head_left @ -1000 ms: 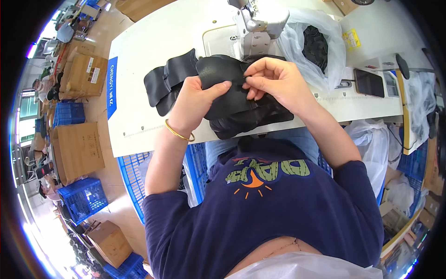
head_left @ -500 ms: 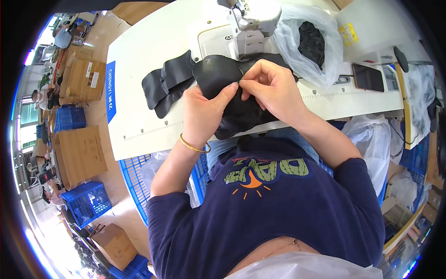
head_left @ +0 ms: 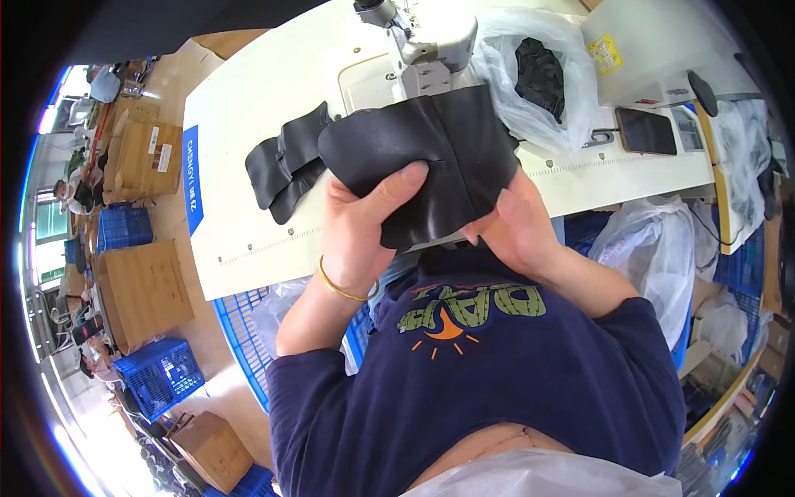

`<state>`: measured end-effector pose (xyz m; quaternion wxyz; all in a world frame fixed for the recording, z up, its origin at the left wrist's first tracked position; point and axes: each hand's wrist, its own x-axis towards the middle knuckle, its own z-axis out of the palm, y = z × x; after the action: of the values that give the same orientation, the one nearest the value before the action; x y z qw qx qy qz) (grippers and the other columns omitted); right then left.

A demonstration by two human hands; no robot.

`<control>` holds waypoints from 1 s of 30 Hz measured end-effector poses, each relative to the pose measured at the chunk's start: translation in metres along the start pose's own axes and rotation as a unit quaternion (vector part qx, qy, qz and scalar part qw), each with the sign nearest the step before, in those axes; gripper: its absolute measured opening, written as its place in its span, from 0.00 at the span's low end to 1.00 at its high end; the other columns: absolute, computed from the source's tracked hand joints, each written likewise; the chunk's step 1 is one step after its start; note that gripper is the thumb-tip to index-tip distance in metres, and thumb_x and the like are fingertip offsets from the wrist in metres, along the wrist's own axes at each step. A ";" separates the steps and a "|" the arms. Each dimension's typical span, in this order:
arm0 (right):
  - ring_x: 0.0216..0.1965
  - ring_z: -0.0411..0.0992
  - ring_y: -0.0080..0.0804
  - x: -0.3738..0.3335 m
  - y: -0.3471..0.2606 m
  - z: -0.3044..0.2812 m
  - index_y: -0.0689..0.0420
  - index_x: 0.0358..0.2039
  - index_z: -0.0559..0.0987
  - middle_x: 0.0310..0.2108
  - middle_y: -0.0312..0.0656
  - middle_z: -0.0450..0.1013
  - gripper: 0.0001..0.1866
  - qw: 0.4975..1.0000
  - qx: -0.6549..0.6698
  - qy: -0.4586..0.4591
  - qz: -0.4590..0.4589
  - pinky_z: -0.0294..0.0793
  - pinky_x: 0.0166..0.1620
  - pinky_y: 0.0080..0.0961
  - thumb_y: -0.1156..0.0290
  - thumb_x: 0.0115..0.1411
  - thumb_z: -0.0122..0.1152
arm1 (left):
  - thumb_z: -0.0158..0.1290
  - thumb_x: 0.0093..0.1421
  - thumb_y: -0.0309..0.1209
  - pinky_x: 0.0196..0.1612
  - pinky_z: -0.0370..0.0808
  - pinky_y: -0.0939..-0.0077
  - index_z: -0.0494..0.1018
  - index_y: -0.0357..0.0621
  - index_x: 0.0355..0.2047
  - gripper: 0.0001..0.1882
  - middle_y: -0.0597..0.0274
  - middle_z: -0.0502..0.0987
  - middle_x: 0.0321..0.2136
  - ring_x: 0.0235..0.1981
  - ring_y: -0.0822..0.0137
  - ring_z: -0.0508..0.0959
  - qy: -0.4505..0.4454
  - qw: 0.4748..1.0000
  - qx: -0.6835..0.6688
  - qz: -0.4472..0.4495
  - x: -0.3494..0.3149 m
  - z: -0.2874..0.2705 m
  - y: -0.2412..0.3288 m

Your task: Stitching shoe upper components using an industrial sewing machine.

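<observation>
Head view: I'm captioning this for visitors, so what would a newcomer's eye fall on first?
Probably the glossy black panel in the upper middle, held in the left hand, with the right hand at its lower right edge. Next, perhaps, the pale sewing machine just beyond it, and the cloudy plastic bag with black pieces to the machine's right.

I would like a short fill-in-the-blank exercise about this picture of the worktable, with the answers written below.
1. The left hand holds a smooth sheet whose colour is ____.
2. The gold bracelet is on the person's ____ wrist.
3. In the picture, the phone lies to the ____ of the sewing machine.
4. The colour of the basket below the table is ____.

Missing words: black; left; right; blue.
</observation>
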<state>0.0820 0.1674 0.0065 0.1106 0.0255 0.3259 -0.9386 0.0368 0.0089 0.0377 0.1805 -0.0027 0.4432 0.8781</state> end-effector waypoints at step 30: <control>0.34 0.70 0.16 0.021 0.002 0.007 0.67 0.41 0.75 0.34 0.36 0.74 0.09 0.947 -0.194 0.060 -0.250 0.72 0.36 0.15 0.80 0.58 0.56 | 0.57 0.54 0.17 0.40 0.72 0.81 0.75 0.38 0.37 0.10 0.63 0.78 0.34 0.35 0.75 0.76 0.047 0.986 0.114 0.111 0.004 0.013 -0.018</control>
<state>0.0620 0.1572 0.0081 -0.1442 -0.0223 0.5035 -0.8516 0.0408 0.0301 0.0309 0.0598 0.0262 0.5461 0.8352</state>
